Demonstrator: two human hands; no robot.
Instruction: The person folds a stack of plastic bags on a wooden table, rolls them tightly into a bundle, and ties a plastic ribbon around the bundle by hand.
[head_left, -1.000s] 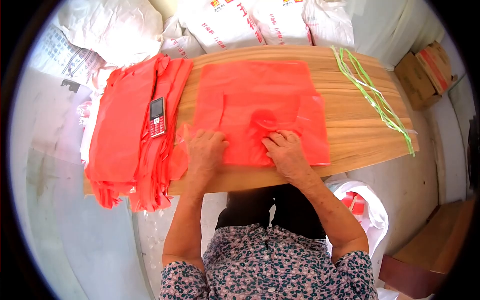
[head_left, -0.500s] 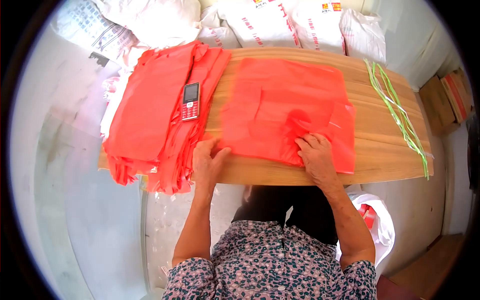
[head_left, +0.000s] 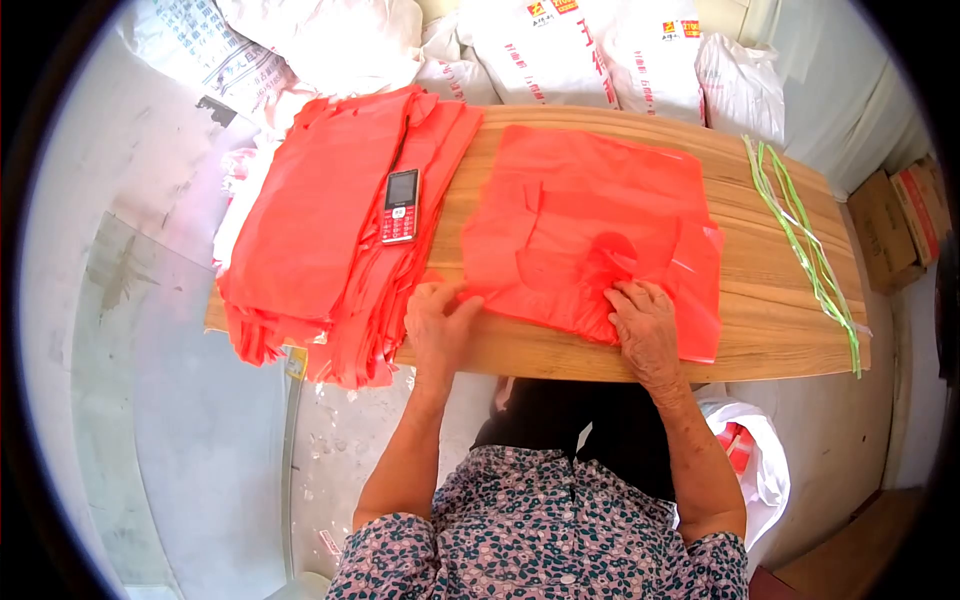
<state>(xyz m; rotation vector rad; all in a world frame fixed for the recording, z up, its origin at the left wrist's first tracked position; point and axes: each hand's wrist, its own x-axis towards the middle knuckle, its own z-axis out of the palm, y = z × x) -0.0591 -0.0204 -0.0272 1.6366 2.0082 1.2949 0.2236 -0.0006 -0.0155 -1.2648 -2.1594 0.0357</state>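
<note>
A red plastic bag [head_left: 600, 190] lies spread on the wooden table, with gathered folds near its front edge. The fingers of my right hand [head_left: 645, 325] are bent and pinch those folds. At the bag's front left corner is my left hand [head_left: 443, 318], thumb and fingers curled near the red edge; whether it grips the plastic is too blurred to tell. Left of it rests a thick stack of red bags [head_left: 300, 210], and a small red and black phone [head_left: 401, 207] lies on the stack's right part.
Green and white strings [head_left: 805, 245] lie on the right of the wooden table [head_left: 770, 320]. White printed sacks [head_left: 540, 60] stand behind it. Below the right front edge is a white bag [head_left: 762, 455] holding red things. Cardboard boxes [head_left: 885, 225] are at the far right.
The view has shifted, so the table's contents appear farther right. My left hand has moved off the bag's left part to its front left corner. My right hand stays on the gathered folds.
</note>
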